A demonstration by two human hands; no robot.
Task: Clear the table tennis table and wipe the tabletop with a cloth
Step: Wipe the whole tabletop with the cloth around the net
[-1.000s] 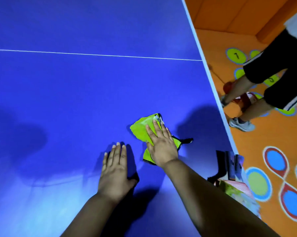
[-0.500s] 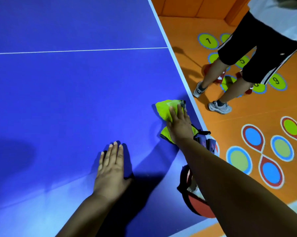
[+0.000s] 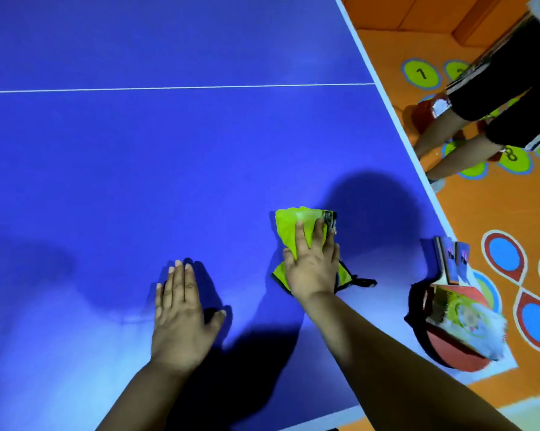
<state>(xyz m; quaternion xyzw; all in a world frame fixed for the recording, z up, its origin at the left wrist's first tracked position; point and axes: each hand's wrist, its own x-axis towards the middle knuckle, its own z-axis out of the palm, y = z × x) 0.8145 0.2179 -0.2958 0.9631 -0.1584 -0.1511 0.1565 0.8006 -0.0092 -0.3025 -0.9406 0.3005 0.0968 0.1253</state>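
Cloth (image 3: 291,224) pinned to tabletop (image 3: 138,166) beneath flat, straight-fingered right hand (image 3: 313,269); left hand (image 3: 181,315) spread flat to its left. Pulled back inward from the side edge since half a second ago: wiping mid-pass, paddles (image 3: 443,349) right of grip uncleared.

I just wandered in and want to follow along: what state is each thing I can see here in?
left hand, flat on the tabletop, fingers straight.
right hand, pressing flat on the cloth.
cloth, bunched up, lying on the tabletop under the right hand.
paddles, lying at the tabletop's near right corner, a colourful packet on top.
bystander, standing on the floor beside the tabletop.
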